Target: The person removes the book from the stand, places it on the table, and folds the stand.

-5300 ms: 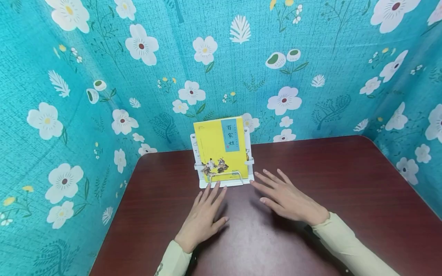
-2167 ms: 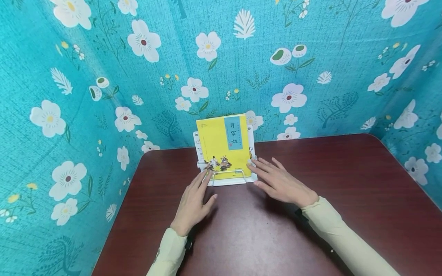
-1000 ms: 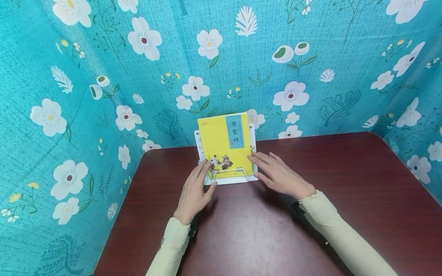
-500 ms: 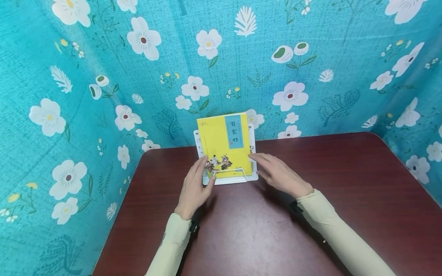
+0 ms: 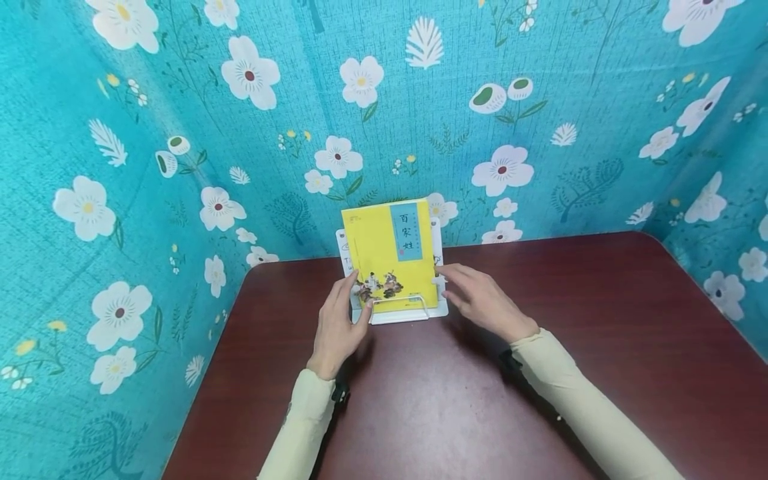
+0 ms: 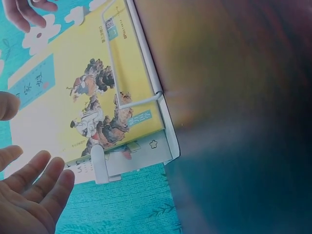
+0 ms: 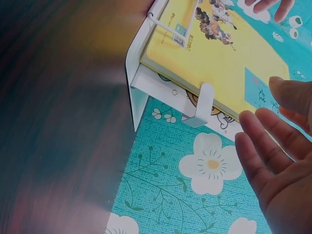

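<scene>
A yellow book with a blue title panel leans upright on a white book stand, behind the stand's wire bar. On the left, my left hand is beside the book's lower edge, thumb apart from its fingers. My right hand reaches in from the right, fingertips close to the opposite edge. Both wrist views show loosely bent fingers at the book's sides, gripping nothing. White side clips overlap the cover: one clip in the left wrist view, another clip in the right wrist view.
The stand is at the back of a dark reddish-brown table. Close behind hangs a turquoise floral cloth, which also runs along the left and right sides. Dark straps show below the pale sleeves.
Both hands have moved from low in front of the stand to the book's two sides. Lately the fingers have bent slightly. Book and stand keep their place; the head view shifts slightly.
</scene>
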`<state>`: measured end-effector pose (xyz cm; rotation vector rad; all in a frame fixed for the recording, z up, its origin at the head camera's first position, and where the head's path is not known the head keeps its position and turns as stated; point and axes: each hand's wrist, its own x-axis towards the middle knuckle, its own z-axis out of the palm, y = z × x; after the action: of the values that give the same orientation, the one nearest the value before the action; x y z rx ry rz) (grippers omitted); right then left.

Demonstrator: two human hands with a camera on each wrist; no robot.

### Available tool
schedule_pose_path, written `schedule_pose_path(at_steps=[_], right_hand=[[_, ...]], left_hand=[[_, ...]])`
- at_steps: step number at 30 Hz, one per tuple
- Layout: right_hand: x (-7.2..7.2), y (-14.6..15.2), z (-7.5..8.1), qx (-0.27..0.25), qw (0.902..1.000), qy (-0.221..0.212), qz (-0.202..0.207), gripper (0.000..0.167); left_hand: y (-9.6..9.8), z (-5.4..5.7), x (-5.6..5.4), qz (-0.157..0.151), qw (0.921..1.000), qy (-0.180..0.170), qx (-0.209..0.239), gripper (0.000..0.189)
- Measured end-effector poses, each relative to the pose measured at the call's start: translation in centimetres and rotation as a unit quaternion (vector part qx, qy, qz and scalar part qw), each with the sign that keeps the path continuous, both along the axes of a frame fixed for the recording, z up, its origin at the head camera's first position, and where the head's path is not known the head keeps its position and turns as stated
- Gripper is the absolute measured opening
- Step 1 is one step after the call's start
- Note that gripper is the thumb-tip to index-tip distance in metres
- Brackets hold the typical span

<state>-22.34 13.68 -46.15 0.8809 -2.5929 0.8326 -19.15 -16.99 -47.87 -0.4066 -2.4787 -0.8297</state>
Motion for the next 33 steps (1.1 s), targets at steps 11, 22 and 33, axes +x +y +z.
schedule_pose_path(at_steps=[11,22,33], right_hand=[[-1.1,-0.6,-0.2,-0.051,0.9986,-0.007,-0.015,0.046],[-2.1,-1.3,-0.1,-0.081,0.9959,-0.001,-0.040,0.044],[-2.9,-1.6,-0.8,-0.116,0.9896,-0.023,-0.081,0.039]], left_hand=[[0.0,0.2,-1.8,0.027,0.9980,0.024,0.051,0.057],[0.0,0.6,-2.5,0.049,0.9969,0.010,0.060,0.058],[0.2,0.6,-3.2,0.068,0.9942,-0.014,0.082,0.056]])
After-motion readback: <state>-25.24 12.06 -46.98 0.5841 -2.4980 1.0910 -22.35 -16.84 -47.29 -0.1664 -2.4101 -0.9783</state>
